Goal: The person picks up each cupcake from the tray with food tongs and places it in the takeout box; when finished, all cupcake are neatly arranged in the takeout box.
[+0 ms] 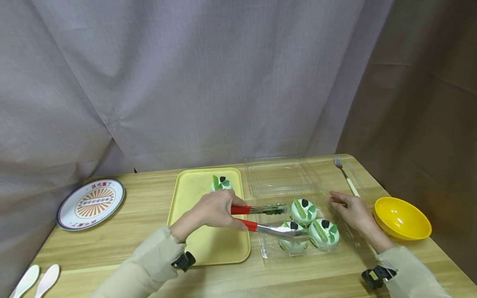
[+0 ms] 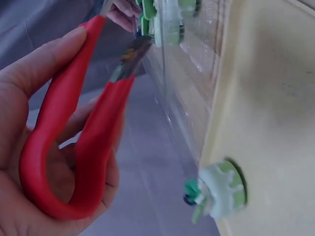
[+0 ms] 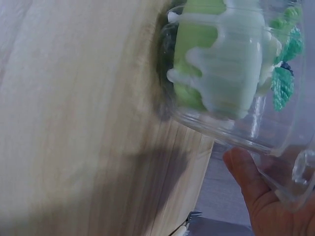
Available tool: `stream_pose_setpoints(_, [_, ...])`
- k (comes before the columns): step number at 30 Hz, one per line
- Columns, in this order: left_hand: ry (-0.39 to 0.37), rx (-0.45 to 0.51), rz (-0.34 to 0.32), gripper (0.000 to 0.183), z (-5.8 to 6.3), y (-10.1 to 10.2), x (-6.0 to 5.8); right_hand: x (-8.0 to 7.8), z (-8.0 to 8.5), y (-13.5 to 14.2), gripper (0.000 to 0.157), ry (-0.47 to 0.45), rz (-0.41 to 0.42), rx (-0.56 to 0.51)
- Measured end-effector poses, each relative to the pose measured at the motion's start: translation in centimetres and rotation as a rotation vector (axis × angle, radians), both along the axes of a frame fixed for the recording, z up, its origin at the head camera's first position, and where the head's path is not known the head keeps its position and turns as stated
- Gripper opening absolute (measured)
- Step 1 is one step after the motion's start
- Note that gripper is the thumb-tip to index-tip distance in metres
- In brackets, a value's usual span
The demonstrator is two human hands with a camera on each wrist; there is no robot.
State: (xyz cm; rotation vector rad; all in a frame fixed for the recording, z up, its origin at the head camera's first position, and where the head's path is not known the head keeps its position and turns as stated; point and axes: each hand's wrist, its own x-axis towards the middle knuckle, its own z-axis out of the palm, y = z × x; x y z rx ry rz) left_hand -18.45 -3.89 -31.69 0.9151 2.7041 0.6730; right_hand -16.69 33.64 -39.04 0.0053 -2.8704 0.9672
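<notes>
In the head view my left hand (image 1: 220,207) grips metal tongs (image 1: 257,226) by their red handles, and the tongs' arms stand spread. The tips reach over a clear plastic container (image 1: 270,248) that holds three small green cakes with white icing. The lower arm passes in front of the front left cake (image 1: 288,247); whether it touches cannot be told. Beside the container's right edge is my right hand (image 1: 354,213), fingers fairly straight. In the right wrist view its finger (image 3: 246,177) lies against the clear plastic near a corner. Another cake (image 2: 221,189) stands on the yellow tray (image 2: 275,123).
The container's clear lid (image 1: 279,174) lies open behind it. Right of it are a fork (image 1: 348,178) and a yellow bowl (image 1: 402,219). At the left sit a patterned plate (image 1: 91,203) and two pale spoons (image 1: 48,277). A grey curtain (image 1: 186,82) hangs behind the table.
</notes>
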Motion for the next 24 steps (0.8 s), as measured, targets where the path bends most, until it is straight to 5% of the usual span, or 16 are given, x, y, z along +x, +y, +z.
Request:
stream_pose_setpoints(8, [0.092, 0.192, 0.225, 0.056, -0.8, -6.0, -2.2, 0.0, 0.0, -0.1, 0.039, -0.003, -0.007, 0.008])
stream_pose_setpoints(13, [0.164, 0.193, 0.334, 0.055, -2.3, -11.6, -3.8, 0.0, 0.1, 0.1, 0.039, 0.004, -0.009, 0.019])
stream_pose_setpoints(18, [0.215, 0.179, 0.342, 0.055, -3.9, -15.1, -4.4, 0.0, 0.0, 0.2, 0.039, 0.002, -0.011, 0.017])
stream_pose_setpoints(24, [0.231, 0.154, 0.299, 0.055, -5.5, -16.6, -5.0, 0.0, -0.2, 0.1, 0.039, 0.003, -0.011, 0.01])
